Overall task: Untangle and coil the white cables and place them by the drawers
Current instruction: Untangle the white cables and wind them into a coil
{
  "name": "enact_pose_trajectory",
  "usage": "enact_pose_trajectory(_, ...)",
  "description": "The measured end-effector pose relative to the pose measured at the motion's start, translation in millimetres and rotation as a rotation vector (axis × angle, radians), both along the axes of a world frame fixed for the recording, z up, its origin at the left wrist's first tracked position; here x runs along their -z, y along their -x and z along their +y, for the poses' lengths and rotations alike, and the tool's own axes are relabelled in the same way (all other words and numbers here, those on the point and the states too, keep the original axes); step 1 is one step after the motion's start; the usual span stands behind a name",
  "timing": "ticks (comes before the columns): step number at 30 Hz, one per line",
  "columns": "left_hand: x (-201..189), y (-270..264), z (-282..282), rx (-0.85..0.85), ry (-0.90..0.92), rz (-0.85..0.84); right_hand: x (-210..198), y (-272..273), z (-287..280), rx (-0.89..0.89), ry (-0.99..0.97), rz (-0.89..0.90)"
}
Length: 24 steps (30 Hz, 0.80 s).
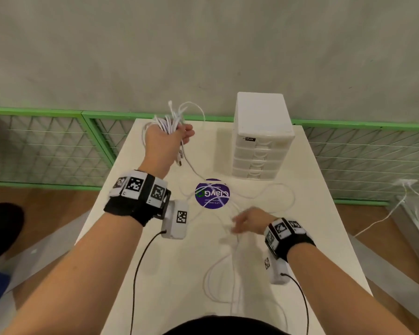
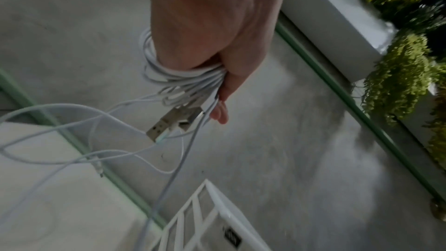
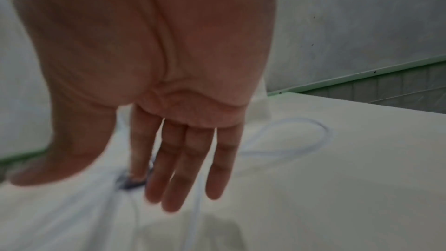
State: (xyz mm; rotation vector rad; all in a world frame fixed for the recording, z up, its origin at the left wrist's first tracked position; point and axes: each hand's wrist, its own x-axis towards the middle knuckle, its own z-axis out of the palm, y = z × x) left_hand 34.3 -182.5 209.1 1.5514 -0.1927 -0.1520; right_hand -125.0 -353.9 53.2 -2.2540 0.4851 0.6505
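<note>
My left hand is raised over the far left of the white table and grips a bundle of white cables, with several plug ends sticking up and USB plugs hanging below the fist. Loose strands trail from it down onto the table. More white cable lies in slack loops across the table middle and front. My right hand hovers low over these loops with straight fingers, holding nothing. The white drawer unit stands at the far right of the table.
A round purple sticker sits mid-table under the strands. Green-framed mesh panels run behind and beside the table below a grey wall. Another white cable hangs off a surface at the right. Black leads run from both wrist cameras.
</note>
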Motion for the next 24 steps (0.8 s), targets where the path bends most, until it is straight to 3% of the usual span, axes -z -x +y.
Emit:
enact_pose_trajectory(3,18.1,16.5,-6.7,0.042,-0.027,0.067,-53.7,-25.7,17.7,0.179,-0.190,-0.311)
enact_pose_trajectory(6,28.2,31.9,-9.1,0.129,-0.035,0.125,-85.1,-45.5,36.0,0.146,-0.246,-0.523)
enact_pose_trajectory(11,28.3,32.2,-0.7,0.211,-0.016,0.145,-90.9,-51.3,52.0,0.055,-0.322,-0.598)
enact_pose_trajectory(18,22.5,15.3,24.6,0.223,-0.229,0.081,-62.5,-33.9,19.7,0.316,-0.348,-0.575)
enact_pose_trajectory(24,29.6,18.4,18.0,0.248,-0.343,0.066,-53.9,-21.5,14.5,0.341,-0.314,-0.623)
